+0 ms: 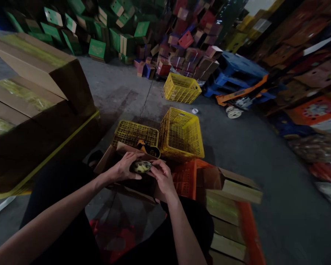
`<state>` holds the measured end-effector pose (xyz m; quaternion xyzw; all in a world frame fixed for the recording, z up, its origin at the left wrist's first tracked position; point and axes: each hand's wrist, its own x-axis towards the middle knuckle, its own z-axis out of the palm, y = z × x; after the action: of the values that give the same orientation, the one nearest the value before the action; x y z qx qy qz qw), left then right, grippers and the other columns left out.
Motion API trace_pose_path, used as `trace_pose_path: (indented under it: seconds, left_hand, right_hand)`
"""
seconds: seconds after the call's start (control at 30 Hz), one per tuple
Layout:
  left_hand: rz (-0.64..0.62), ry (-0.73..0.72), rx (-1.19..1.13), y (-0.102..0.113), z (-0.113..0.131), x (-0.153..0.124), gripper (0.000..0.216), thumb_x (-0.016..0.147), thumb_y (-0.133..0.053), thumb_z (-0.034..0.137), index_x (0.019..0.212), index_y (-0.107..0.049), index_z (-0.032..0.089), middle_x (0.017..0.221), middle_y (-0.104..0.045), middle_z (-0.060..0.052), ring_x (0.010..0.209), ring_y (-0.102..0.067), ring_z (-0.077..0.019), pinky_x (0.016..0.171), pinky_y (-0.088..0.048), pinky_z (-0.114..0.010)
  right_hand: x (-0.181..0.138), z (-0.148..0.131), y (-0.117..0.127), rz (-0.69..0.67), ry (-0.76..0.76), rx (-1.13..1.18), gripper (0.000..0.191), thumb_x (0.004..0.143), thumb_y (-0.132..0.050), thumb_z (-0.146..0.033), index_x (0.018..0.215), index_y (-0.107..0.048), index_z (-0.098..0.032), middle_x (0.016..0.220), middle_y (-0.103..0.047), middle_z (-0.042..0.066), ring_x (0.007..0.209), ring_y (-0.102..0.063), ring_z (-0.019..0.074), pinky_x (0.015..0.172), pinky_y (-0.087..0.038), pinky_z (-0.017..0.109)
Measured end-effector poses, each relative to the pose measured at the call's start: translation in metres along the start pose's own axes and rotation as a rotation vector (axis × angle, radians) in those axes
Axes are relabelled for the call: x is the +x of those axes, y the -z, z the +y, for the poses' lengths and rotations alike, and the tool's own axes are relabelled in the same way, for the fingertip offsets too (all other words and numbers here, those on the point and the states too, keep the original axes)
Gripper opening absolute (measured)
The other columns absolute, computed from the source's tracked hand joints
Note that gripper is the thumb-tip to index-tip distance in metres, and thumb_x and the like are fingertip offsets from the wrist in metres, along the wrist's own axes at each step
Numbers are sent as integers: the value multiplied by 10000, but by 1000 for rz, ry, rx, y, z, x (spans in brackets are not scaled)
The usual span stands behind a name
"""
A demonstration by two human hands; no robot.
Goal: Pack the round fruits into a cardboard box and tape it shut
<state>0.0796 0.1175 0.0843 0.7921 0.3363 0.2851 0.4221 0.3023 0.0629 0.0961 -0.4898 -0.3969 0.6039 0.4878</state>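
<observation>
The left hand (124,169) and the right hand (161,177) together grip a small dark object (141,167) with a yellowish middle (what it is I cannot tell), lying crosswise between them, the left hand wrapping more of it, above an open cardboard box (106,162).

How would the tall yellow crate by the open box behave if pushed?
The yellow crate looks empty, with lattice walls: probably light. Moulded plastic, so likely stiff. On the concrete floor it would probably slide, not tip.

Matt cardboard box (110,162), lattice plastic crates (181,134), rough concrete floor (264,176)
</observation>
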Motion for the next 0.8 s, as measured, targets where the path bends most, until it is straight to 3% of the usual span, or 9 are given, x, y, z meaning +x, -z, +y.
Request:
trace_pose_path:
  seconds: [0.1,0.2,0.33,0.5,0.7,0.8]
  left_hand:
    - [-72,67,-251,4,4,2,792,778,-802,418,1452,-441,211,1372,-592,-114,1251,-564,-307,1071,-441,-460]
    - [-71,133,-377,5,4,2,677,801,-779,426,1380,-521,188,1287,-656,-99,1157,-635,-282,989,-507,-402]
    - [57,184,-260,3,-4,0,623,758,-806,443,1277,-596,171,1190,-699,-94,1081,-667,-273,951,-526,-391]
    - [107,99,-142,3,-8,1,572,753,-811,415,1251,-621,210,1246,-675,-88,1172,-616,-273,1045,-464,-418]
    - [-10,158,-404,4,-2,-2,745,770,-797,414,1422,-494,218,1419,-560,-123,1262,-565,-296,1038,-482,-431]
    - [-80,192,-469,11,5,-6,807,753,-807,449,1448,-481,200,1442,-542,-134,1311,-522,-319,1095,-424,-465]
  right_hand:
    - [0,-2,1,52,-10,130,260,759,-796,-396,892,-628,-249,1133,-670,17,1057,-642,242,885,-595,427]
    - [0,-7,2,60,-8,102,300,768,-779,-440,971,-653,-258,1171,-681,37,1120,-634,273,928,-581,473]
    - [0,-13,0,-59,22,-55,521,778,-777,-414,1266,-629,-309,1391,-601,45,1316,-527,297,1066,-485,487]
    - [2,-5,-1,-96,-17,-170,513,815,-757,-412,1304,-648,-302,1395,-615,31,1319,-535,279,1140,-395,469]
    - [2,5,-1,-39,-16,-188,503,799,-761,-395,1282,-668,-291,1317,-672,36,1254,-588,281,1109,-414,482]
    - [0,3,-8,-8,12,-227,489,776,-761,-366,1253,-686,-284,1299,-682,35,1250,-588,284,1114,-401,489]
